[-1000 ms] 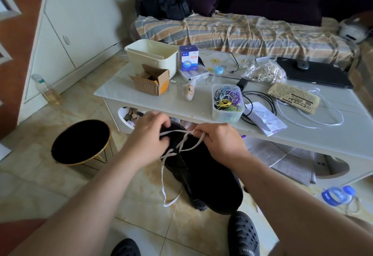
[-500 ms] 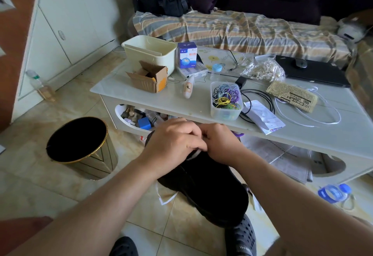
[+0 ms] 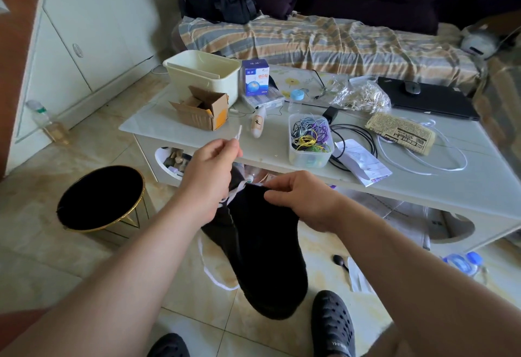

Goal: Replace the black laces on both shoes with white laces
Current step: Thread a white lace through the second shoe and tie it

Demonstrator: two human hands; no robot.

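Note:
A black shoe point(image 3: 265, 255) hangs in front of me above the tiled floor, toe pointing down toward my feet. My left hand point(image 3: 208, 176) pinches one end of the white lace point(image 3: 238, 134), whose tip sticks up above my fingers. The lace runs from that hand down to the shoe's top, and a loose loop of it hangs below the shoe's left side. My right hand point(image 3: 303, 198) grips the top edge of the shoe, fingers curled over it. The eyelets are hidden behind my hands.
A low white table point(image 3: 465, 187) stands just beyond the shoe, carrying a cardboard box point(image 3: 201, 108), a cream bin point(image 3: 203, 74), a tub of rubber bands point(image 3: 310, 139), cables and a laptop point(image 3: 428, 100). A black wastebasket point(image 3: 98, 198) sits at left. A striped bed lies behind.
My hands were together at the shoe's top. My left hand has since risen up and to the left, drawing the lace end out, while my right hand stayed on the shoe.

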